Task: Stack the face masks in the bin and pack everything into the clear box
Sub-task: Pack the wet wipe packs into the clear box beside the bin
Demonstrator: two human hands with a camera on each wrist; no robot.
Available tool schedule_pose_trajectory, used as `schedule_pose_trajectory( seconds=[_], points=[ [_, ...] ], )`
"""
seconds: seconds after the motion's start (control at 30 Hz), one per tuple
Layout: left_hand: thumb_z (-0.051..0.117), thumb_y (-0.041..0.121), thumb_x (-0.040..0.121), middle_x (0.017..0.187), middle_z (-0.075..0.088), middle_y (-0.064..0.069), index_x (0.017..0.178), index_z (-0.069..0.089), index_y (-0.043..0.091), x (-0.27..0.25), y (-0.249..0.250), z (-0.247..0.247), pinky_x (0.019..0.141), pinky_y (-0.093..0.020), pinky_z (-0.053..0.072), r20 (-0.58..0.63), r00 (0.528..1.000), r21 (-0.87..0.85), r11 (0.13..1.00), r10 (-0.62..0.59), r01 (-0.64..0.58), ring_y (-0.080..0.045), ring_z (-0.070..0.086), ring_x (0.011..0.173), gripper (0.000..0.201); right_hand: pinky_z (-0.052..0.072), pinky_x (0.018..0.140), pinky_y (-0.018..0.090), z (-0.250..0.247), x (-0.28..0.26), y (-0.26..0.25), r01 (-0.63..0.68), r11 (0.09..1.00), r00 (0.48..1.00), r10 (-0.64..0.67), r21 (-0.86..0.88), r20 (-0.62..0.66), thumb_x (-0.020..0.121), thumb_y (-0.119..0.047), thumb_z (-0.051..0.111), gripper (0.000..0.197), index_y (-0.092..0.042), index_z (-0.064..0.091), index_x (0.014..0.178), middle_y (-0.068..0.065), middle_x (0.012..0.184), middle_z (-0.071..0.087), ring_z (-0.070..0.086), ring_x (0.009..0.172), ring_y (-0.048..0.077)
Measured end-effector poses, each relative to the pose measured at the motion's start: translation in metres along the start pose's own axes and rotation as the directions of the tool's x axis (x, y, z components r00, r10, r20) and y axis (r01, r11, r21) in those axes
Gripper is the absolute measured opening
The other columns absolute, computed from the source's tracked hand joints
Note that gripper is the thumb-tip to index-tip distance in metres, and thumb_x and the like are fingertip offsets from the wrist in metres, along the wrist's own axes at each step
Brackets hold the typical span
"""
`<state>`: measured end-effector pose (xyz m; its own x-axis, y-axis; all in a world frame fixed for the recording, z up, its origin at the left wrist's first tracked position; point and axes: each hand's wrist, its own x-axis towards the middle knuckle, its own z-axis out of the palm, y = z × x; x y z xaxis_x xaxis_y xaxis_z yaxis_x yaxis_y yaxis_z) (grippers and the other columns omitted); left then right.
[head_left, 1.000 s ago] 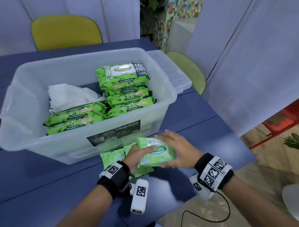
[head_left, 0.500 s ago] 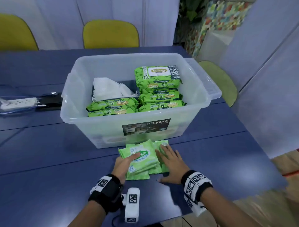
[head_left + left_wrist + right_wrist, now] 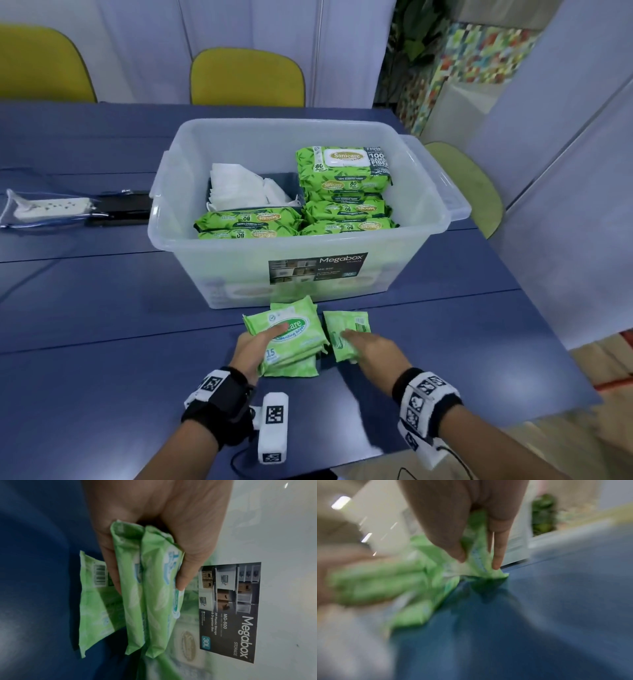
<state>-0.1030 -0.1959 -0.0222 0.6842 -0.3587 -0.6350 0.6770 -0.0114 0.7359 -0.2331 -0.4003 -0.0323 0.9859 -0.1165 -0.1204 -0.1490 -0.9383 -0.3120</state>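
- Here, on the blue table point(image 3: 102, 342), the clear box point(image 3: 239, 274) stands open with its "Megabox" label point(image 3: 317, 267) facing the person.
- Inside the box, large green wipe packs point(image 3: 342, 168) are stacked on the right and more lie at the front left point(image 3: 248, 219); white face masks point(image 3: 239, 188) sit behind those, toward the back left.
- Just in front of the box, small green wipe packs lie on the table, touching or nearly touching its front wall.
- The left hand point(image 3: 255, 349) grips two small packs point(image 3: 291, 339) together: in the left wrist view the thumb point(image 3: 185, 574) presses one face and the fingers curl behind the other point(image 3: 111, 574), with the pair point(image 3: 154, 588) held on edge.
- A third small pack point(image 3: 96, 601), barcode up, lies behind those fingers; it looks flat on the table, free of the grip.
- The right hand point(image 3: 373, 349) pinches another small pack point(image 3: 346, 332) just to the right of the left hand's pair; the right wrist view, though blurred, shows thumb and a finger point(image 3: 498, 555) closed on its wrapper point(image 3: 477, 561), a corner touching the table.
- At the far left of the table a white power strip point(image 3: 51, 207) lies in a clear pouch, beside a dark flat object point(image 3: 120, 207).
- Yellow chairs point(image 3: 246, 78) stand behind the table, and a green one point(image 3: 469, 185) to its right.
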Motion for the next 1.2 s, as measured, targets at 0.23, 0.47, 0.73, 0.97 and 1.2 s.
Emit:
schedule_pose_trajectory(
  seconds=[0.23, 0.47, 0.73, 0.97, 1.2],
  points=[
    [0.087, 0.025, 0.057, 0.098, 0.073, -0.011, 0.105, 0.069, 0.002, 0.003, -0.002, 0.005, 0.094, -0.046, 0.050, 0.016, 0.999, 0.050, 0.998, 0.039, -0.040, -0.029, 0.069, 0.096, 0.056, 0.059, 0.058, 0.032, -0.051, -0.034, 0.001, -0.137, 0.061, 0.827, 0.557, 0.989, 0.080, 0.097, -0.013, 0.050, 0.015, -0.008, 0.063, 0.101, 0.009, 0.093, 0.073, 0.072, 0.079, 0.023],
    [0.079, 0.030, 0.069, 0.106, 0.071, -0.013, 0.110, 0.066, 0.005, -0.015, -0.004, 0.020, 0.092, -0.043, 0.051, 0.152, 0.987, 0.077, 0.995, 0.049, -0.062, -0.027, 0.068, 0.097, 0.049, 0.055, 0.048, 0.028, -0.046, -0.037, -0.029, -0.096, -0.057, 0.856, 0.505, 0.994, 0.111, 0.094, -0.016, 0.052, 0.017, -0.008, 0.059, 0.107, 0.007, 0.091, 0.072, 0.069, 0.073, 0.018],
    [0.052, 0.065, 0.076, 0.123, 0.063, -0.016, 0.127, 0.058, 0.013, -0.026, -0.008, 0.017, 0.108, -0.049, 0.038, 0.264, 0.964, -0.093, 0.994, -0.038, 0.065, -0.031, 0.059, 0.116, 0.073, 0.037, 0.037, 0.023, -0.034, -0.017, -0.054, -0.141, 0.020, 0.858, 0.501, 0.990, 0.112, 0.103, -0.026, 0.035, 0.032, -0.002, 0.056, 0.098, 0.010, 0.060, 0.060, 0.049, 0.044, 0.018],
    [0.086, 0.032, 0.064, 0.106, 0.071, -0.014, 0.116, 0.063, 0.001, -0.029, -0.012, 0.007, 0.098, -0.045, 0.048, 0.200, 0.977, 0.004, 0.998, 0.068, -0.070, -0.029, 0.068, 0.100, 0.064, 0.048, 0.052, 0.013, -0.028, -0.002, -0.075, -0.128, 0.134, 0.907, 0.417, 0.983, 0.061, 0.088, -0.019, 0.065, 0.019, -0.001, 0.068, 0.094, -0.005, 0.070, 0.073, 0.068, 0.061, 0.006],
    [0.071, 0.015, 0.078, 0.099, 0.074, -0.009, 0.109, 0.065, 0.004, -0.031, -0.006, 0.000, 0.072, -0.029, 0.057, 0.142, 0.978, 0.021, 0.987, 0.153, -0.158, -0.024, 0.071, 0.091, 0.033, 0.057, 0.077, 0.031, -0.014, 0.010, -0.077, -0.161, 0.226, 0.913, 0.404, 0.961, 0.058, 0.052, -0.040, 0.092, 0.067, -0.013, 0.064, 0.107, 0.001, 0.098, 0.075, 0.071, 0.090, 0.015]
  ],
)
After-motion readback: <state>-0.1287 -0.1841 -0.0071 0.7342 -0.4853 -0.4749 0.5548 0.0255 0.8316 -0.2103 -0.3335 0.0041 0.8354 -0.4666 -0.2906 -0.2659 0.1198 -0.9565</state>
